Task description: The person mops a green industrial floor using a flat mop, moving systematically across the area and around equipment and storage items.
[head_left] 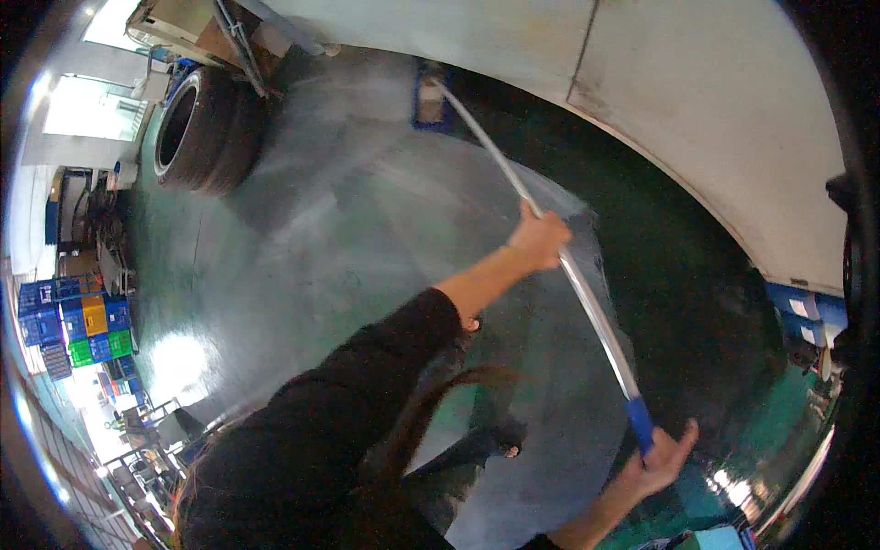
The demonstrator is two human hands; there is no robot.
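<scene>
A flat mop with a long silver pole [594, 307] slants across the view, from the far middle down to the near right. Its blue-edged flat head [431, 103] lies on the floor close to the pale wall. Partway along the pole, my left hand [541, 240] is closed around the metal, the arm in a black sleeve. Lower down, my right hand [655, 469] holds the end at the blue grip [639, 420], with a finger or two stretched out from it. Part of the right palm is hidden.
Stacked tyres [215, 133] stand at the far left near boxes and metal legs. A pale wall or panel [706, 119] curves along the far right. Colourful crates [92, 316] are piled at the left, blue bins [807, 312] at the right. The green floor [367, 229] has greyish, streaky patches.
</scene>
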